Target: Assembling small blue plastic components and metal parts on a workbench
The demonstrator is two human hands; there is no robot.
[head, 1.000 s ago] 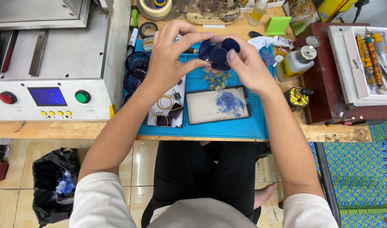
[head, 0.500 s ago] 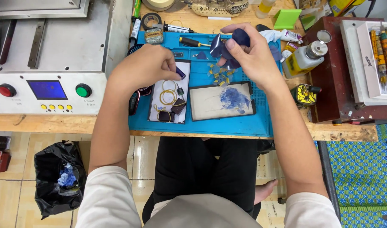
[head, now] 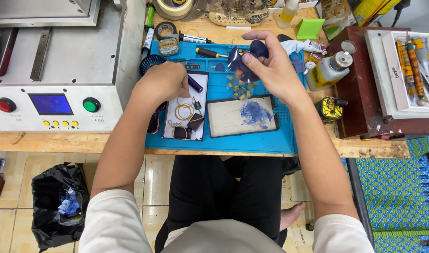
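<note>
My right hand [head: 270,68] is raised over the blue work mat [head: 270,136] and grips a dark blue suction cup tool [head: 245,58] between thumb and fingers. My left hand [head: 165,82] reaches down to a white tray [head: 201,79] on the mat's left part, its fingers closed on a small dark blue cylinder [head: 194,83]. Lower in that tray lie yellow rings [head: 182,111] and small dark parts [head: 188,126]. To the right of the tray rests a pale rectangular panel [head: 242,116] with a blue smear.
A grey machine [head: 59,65] with a blue screen and red and green buttons fills the left of the wooden bench. Tape rolls [head: 174,7], a dispenser bottle [head: 329,68], a brown box with tools [head: 397,79] stand around. A black rubbish bag [head: 57,206] sits on the floor.
My left hand left the suction cup tool, moved down left to the white tray and took the small cylinder. My right hand keeps the tool, shifted slightly right.
</note>
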